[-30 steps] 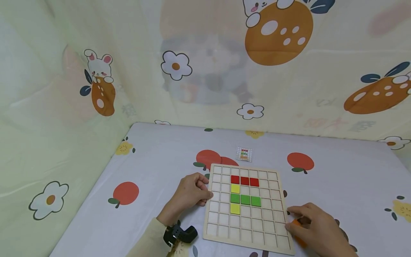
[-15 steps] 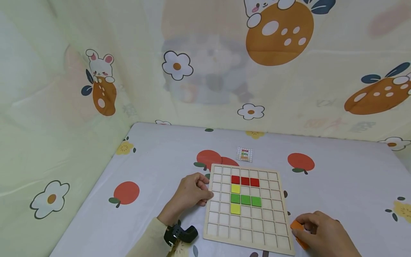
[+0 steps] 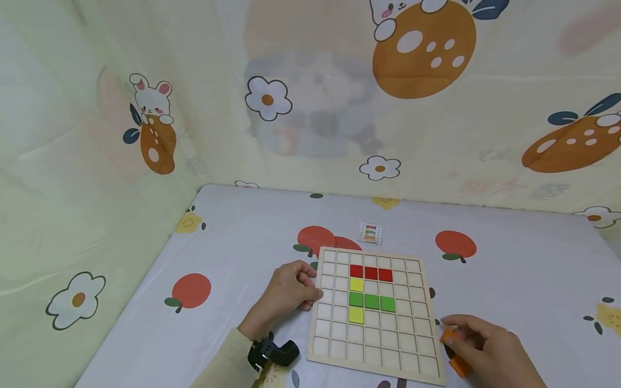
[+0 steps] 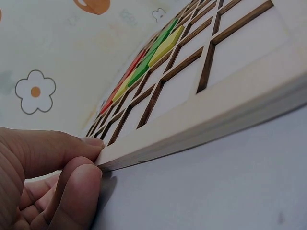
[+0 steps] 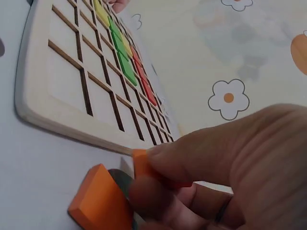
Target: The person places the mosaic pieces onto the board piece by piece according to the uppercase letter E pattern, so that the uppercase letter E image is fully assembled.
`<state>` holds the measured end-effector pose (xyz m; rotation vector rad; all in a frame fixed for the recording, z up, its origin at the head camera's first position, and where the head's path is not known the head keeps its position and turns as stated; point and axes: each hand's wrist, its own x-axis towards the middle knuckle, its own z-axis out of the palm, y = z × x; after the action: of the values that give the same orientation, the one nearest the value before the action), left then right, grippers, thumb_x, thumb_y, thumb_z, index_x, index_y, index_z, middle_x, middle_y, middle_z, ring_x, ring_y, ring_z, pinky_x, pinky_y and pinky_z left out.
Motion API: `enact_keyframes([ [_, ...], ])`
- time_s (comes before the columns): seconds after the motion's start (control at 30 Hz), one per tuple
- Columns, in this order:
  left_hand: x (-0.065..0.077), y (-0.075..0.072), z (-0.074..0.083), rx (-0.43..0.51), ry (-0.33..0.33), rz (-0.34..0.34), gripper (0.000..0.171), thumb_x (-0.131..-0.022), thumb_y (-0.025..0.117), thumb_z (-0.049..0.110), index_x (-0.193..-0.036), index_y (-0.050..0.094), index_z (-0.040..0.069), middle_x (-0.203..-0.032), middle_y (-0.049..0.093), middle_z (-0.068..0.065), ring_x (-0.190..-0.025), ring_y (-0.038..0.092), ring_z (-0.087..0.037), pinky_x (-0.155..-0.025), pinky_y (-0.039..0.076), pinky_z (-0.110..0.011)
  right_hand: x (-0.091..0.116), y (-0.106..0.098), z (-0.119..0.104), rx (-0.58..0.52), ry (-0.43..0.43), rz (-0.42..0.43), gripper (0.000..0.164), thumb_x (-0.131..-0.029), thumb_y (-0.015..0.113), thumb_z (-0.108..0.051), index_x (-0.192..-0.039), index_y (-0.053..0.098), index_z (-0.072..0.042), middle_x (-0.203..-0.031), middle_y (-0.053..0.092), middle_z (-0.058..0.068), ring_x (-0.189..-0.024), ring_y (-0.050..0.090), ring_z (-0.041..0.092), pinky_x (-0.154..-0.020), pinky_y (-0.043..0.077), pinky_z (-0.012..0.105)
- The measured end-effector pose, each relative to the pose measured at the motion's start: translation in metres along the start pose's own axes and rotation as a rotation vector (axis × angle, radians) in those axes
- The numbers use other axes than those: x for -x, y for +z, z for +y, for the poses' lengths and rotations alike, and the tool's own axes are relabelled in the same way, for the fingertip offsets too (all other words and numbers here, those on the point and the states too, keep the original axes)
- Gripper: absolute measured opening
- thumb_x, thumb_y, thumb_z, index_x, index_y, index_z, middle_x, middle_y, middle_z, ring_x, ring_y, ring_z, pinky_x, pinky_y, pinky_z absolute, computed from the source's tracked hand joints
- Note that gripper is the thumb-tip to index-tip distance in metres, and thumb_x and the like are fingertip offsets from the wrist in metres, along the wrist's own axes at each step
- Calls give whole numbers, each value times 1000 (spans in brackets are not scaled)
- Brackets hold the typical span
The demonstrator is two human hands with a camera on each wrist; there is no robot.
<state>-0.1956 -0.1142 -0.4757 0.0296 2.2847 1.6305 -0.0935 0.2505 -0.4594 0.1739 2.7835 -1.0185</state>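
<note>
A square wooden grid board [image 3: 378, 351] lies on the table. Three red tiles [image 3: 371, 274], three green tiles [image 3: 372, 302] and two yellow tiles [image 3: 356, 314] sit in its cells. At the board's left edge, my left hand [image 3: 287, 288] pinches the rim between thumb and finger, as the left wrist view [image 4: 53, 177] shows up close. Beside the lower right edge, my right hand [image 3: 497, 347] pinches an orange tile [image 5: 141, 164] between thumb and fingertips. A second orange tile [image 5: 101, 199] lies on the cloth just under that hand, apart from the board.
A small card [image 3: 371, 233] with a coloured grid pattern lies behind the board. The table has a white cloth [image 3: 252, 231] printed with fruit and flowers. A patterned curtain [image 3: 310, 129] rises at the back and left. A black strap device [image 3: 273, 353] is on the left wrist.
My right hand has drawn slightly away from the board's right edge. The orange pieces under it now show as two separate tiles, one in the fingers. The left hand and board stay put.
</note>
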Motion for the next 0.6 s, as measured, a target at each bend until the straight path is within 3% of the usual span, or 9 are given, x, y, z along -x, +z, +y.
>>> enact_keyframes([
  [0.23, 0, 0, 1, 0, -12, 3, 33, -84, 85, 4, -109, 63, 4, -81, 64, -7, -53, 62, -13, -53, 57, -24, -5, -2, -2, -66, 36, -78, 39, -93, 76, -14, -131, 71, -9, -98, 75, -3, -79, 64, 4, -70, 53, 21],
  [0.6, -1, 0, 1, 6, -22, 3, 33, -84, 85, 4, -109, 64, 5, -81, 64, -7, -53, 62, -13, -53, 58, -25, -15, -6, -5, 120, -71, -77, 43, -86, 84, -13, -125, 72, -1, -91, 70, -7, -75, 58, 1, -66, 52, 21],
])
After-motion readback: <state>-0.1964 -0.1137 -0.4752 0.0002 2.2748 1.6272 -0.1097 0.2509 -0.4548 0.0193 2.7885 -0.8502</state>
